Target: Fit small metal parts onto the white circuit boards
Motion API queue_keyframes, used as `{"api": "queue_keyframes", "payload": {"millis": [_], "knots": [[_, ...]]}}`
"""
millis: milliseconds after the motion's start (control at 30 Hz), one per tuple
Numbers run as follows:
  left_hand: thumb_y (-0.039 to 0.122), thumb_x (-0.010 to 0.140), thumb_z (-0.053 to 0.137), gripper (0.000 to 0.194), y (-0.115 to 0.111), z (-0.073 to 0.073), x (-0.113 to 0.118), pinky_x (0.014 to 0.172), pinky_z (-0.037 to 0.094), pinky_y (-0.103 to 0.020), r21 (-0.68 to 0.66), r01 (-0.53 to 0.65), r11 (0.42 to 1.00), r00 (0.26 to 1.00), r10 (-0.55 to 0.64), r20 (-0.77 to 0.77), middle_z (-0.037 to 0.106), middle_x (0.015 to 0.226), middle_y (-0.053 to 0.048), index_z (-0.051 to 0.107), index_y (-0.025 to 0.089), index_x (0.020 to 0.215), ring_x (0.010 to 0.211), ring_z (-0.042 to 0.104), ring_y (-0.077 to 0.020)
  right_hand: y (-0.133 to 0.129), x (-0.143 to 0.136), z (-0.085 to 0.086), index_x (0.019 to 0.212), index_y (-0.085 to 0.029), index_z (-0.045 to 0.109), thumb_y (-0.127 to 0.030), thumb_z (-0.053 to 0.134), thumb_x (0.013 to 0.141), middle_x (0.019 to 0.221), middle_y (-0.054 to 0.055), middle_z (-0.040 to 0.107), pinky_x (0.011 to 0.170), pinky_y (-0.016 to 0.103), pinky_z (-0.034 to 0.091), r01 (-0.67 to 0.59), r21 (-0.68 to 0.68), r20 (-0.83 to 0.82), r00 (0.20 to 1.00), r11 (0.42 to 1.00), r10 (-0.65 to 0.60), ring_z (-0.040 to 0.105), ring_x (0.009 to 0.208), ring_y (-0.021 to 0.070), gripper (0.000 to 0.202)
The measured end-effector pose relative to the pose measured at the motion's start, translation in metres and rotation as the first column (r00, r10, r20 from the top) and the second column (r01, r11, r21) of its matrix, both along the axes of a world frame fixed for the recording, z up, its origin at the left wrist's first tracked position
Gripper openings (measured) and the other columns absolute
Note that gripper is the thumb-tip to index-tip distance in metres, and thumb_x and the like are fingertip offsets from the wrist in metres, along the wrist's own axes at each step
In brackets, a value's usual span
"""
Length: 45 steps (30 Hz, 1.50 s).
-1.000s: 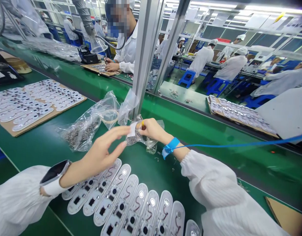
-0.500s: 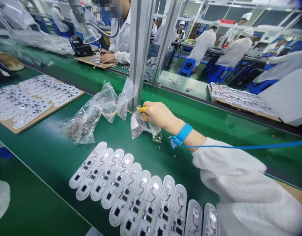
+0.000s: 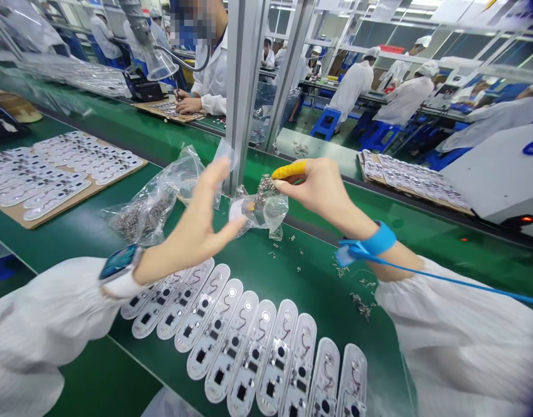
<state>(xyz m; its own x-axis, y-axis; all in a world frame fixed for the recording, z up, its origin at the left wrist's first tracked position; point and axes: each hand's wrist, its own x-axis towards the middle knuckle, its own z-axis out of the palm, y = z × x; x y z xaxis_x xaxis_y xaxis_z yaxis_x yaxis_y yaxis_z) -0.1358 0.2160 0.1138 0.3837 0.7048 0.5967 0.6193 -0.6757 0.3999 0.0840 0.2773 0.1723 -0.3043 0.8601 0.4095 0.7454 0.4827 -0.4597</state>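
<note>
My right hand (image 3: pixel 320 185), with yellow finger cots and a blue wrist strap, pinches the upper end of a small clear plastic bag (image 3: pixel 277 211). Small silvery metal parts (image 3: pixel 267 185) are bunched just beside the fingertips. My left hand (image 3: pixel 199 217), blurred and wearing a watch, reaches toward the bag's left side with thumb and fingers spread; it holds nothing. Below both hands lies a slanted row of long white rounded housings (image 3: pixel 249 341), fitted with circuit boards and thin red wires. The left forearm covers some of their upper ends.
A larger bag of metal parts (image 3: pixel 140 217) lies left of the post (image 3: pixel 242 104). Loose parts (image 3: pixel 361 304) are scattered at right. Boards of housings stand at far left (image 3: pixel 96 185) and right (image 3: pixel 418 182). A co-worker (image 3: pixel 209 69) sits across the bench.
My left hand has come into view from the left, reaching toward the small bag. My right hand has risen and moved right, lifting the bag's end.
</note>
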Motion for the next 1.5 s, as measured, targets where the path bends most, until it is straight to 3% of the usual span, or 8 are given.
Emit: {"api": "queue_keyframes", "payload": {"millis": [100,267,400,567,800,1033,1267,1500], "knots": [[0.038,0.085,0.060,0.086,0.025,-0.026,0.013,0.115,0.021,-0.050,-0.126,0.022,0.992,0.976,-0.048,-0.211,0.010,0.155,-0.019,0.005,0.015,0.147,0.143,0.011,-0.0335,-0.014,0.017,0.013,0.085,-0.012,0.077,-0.014,0.069,0.070,0.077,0.007,0.074,0.066,0.032,0.055,0.060,-0.026,-0.071,0.996,0.998,-0.062,0.067,0.066,0.0183,0.017],[0.023,0.080,0.059,0.074,0.055,-0.055,0.028,0.109,0.032,-0.050,-0.223,0.015,0.975,0.947,-0.085,-0.311,0.039,0.143,-0.019,0.021,0.011,0.143,0.133,0.036,-0.0339,-0.038,0.047,0.002,0.072,-0.019,0.075,-0.011,0.069,0.065,0.069,0.002,0.072,0.061,0.031,0.054,0.068,-0.063,-0.019,0.997,0.996,-0.069,0.064,0.057,0.0159,0.012],[0.019,0.086,0.048,0.061,0.057,-0.057,0.025,0.103,0.041,-0.043,-0.279,0.024,0.960,0.942,-0.116,-0.316,0.041,0.143,-0.016,0.024,0.012,0.141,0.131,0.041,-0.0272,-0.048,0.061,-0.034,0.075,-0.019,0.074,-0.016,0.065,0.069,0.070,0.003,0.071,0.059,0.029,0.053,0.080,-0.204,0.069,0.995,0.976,-0.067,0.064,0.058,0.0163,0.011],[0.037,0.091,0.051,0.070,0.036,-0.048,0.010,0.113,0.029,-0.041,-0.334,0.065,0.940,0.914,-0.190,-0.358,0.021,0.154,-0.014,0.016,0.014,0.147,0.142,0.021,-0.0256,-0.053,0.062,-0.070,0.076,-0.016,0.074,-0.015,0.061,0.069,0.074,0.006,0.073,0.060,0.031,0.052,0.095,-0.351,0.106,0.993,0.932,-0.061,0.065,0.060,0.0188,0.015],[0.035,0.097,0.034,0.050,-0.008,-0.048,-0.029,0.107,0.040,-0.037,-0.385,-0.029,0.923,0.899,-0.144,-0.413,0.032,0.151,-0.009,0.032,0.016,0.143,0.136,0.036,-0.0231,-0.049,0.062,-0.075,0.072,-0.020,0.072,-0.024,0.066,0.066,0.073,0.005,0.073,0.058,0.032,0.054,0.063,-0.415,-0.047,0.995,0.908,-0.091,0.067,0.061,0.0208,0.009],[0.030,0.100,0.032,0.039,0.023,-0.068,-0.066,0.105,0.041,-0.047,-0.357,-0.196,0.913,0.920,0.045,-0.390,0.053,0.134,-0.014,0.049,0.012,0.129,0.124,0.050,-0.0254,0.004,0.017,-0.083,0.072,-0.016,0.063,-0.036,0.068,0.071,0.056,0.005,0.066,0.042,0.026,0.055,-0.019,-0.608,-0.378,0.887,0.794,-0.267,0.062,0.047,0.0147,0.020],[0.037,0.096,0.052,0.044,0.024,-0.086,-0.078,0.102,0.039,-0.055,-0.321,-0.253,0.913,0.916,0.120,-0.382,0.042,0.141,-0.013,0.044,0.018,0.135,0.127,0.045,-0.0305,0.023,-0.023,-0.052,0.083,-0.011,0.065,-0.012,0.064,0.067,0.052,-0.002,0.060,0.043,0.020,0.050,-0.223,-0.567,-0.657,0.704,0.793,-0.271,0.052,0.041,0.0069,0.016],[0.039,0.094,0.054,0.050,0.042,-0.095,-0.063,0.105,0.034,-0.057,-0.332,-0.235,0.914,0.911,0.088,-0.404,0.036,0.146,-0.013,0.040,0.019,0.138,0.130,0.040,-0.0323,0.019,-0.004,-0.006,0.084,-0.013,0.068,-0.015,0.069,0.064,0.055,-0.003,0.059,0.044,0.019,0.045,-0.254,-0.484,-0.724,0.654,0.838,-0.220,0.050,0.044,0.0057,0.021]]}}
